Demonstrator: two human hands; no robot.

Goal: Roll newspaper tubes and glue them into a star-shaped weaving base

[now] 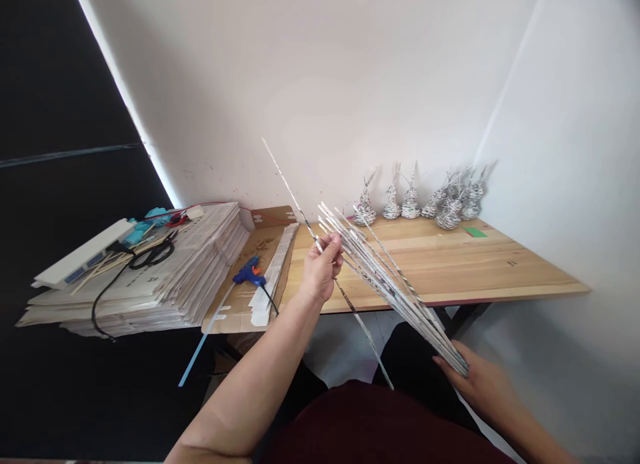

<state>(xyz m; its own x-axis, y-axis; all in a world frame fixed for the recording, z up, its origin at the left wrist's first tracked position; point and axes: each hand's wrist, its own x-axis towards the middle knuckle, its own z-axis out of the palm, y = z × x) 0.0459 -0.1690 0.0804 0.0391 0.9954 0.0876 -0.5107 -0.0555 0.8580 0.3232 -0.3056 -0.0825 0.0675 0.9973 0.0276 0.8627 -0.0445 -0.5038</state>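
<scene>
Over the counter (pixel 520 271), the outstretched left hand (pixel 321 269) pinches a slanting paper stick (pixel 299 208) between its fingers; lower, farther right, the right hand (pixel 475 381) wraps its fingers around the near end of a paper-stick bundle (pixel 404 301), which slants up-left.

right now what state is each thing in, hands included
left hand, pinching the single stick
single stick, held slanting
right hand, closed around the stick bundle
stick bundle, gathered, far ends spread
glue gun, lying on cardboard, glue stick poking out
paper stack, piled, edges uneven
woven paper figures, grouped near the wall
</scene>
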